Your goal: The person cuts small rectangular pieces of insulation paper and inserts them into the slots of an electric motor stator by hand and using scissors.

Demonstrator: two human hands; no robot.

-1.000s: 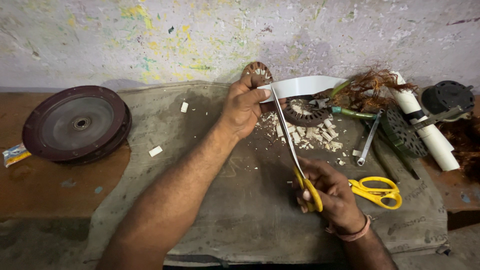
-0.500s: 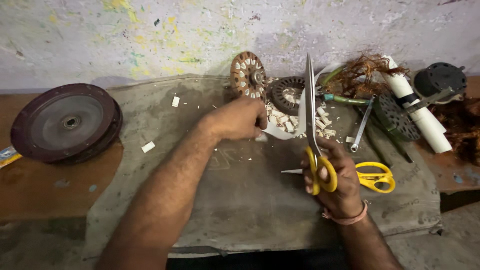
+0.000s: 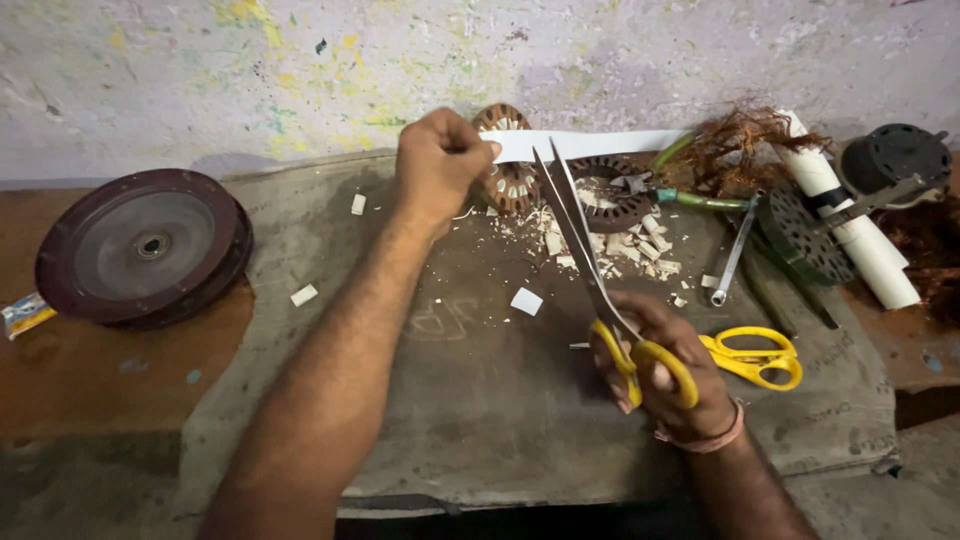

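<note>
the left hand covered the near end of the white strip and part of the wound stator behind it. the right hand hid much of the scissors' yellow handles. a small packet was cut off by the left edge.

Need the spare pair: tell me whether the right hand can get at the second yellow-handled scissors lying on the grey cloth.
Probably yes for reach: the second yellow-handled scissors lie uncovered just beside the right hand. But its fingers are through the yellow-handled scissors in use, so it would likely have to free them first.
</note>
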